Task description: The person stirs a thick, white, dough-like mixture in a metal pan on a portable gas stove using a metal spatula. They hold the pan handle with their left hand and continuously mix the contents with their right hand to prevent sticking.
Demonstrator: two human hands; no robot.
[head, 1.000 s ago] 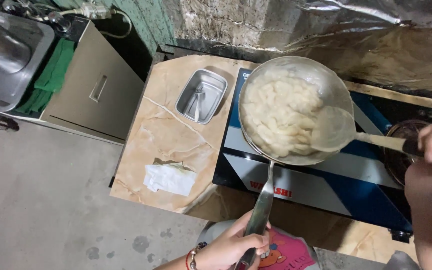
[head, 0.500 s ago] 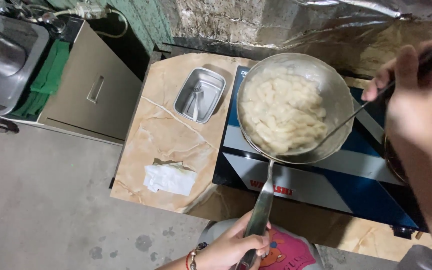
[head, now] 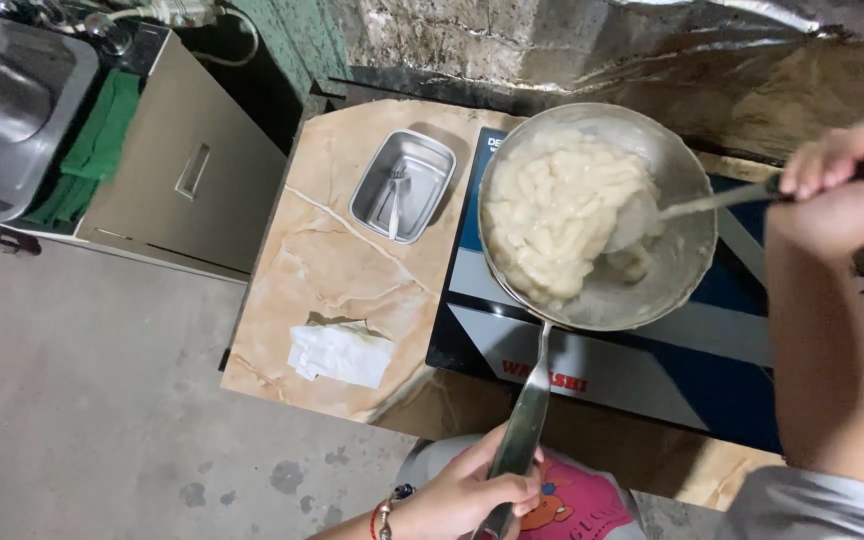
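**Two hands at a pan of pale dough pieces**

The fingers of the left hand [head: 467, 490] are wrapped tight around the end of the long metal handle [head: 524, 425], at the bottom of the view. The fingers of the right hand [head: 842, 185] are closed around the dark end of a ladle [head: 652, 212], whose bowl lies inside the pan, touching the food. The steel pan [head: 672, 280] sits on a blue and white stove [head: 602, 365]. The pale, soft pieces of food [head: 557, 205] fill the left half of the pan. Just beside the stove, on the marble counter [head: 322, 270], stands a small rectangular metal tray [head: 404, 185] with a utensil in it. Nearer to the person lies a folded white cloth [head: 340, 354].
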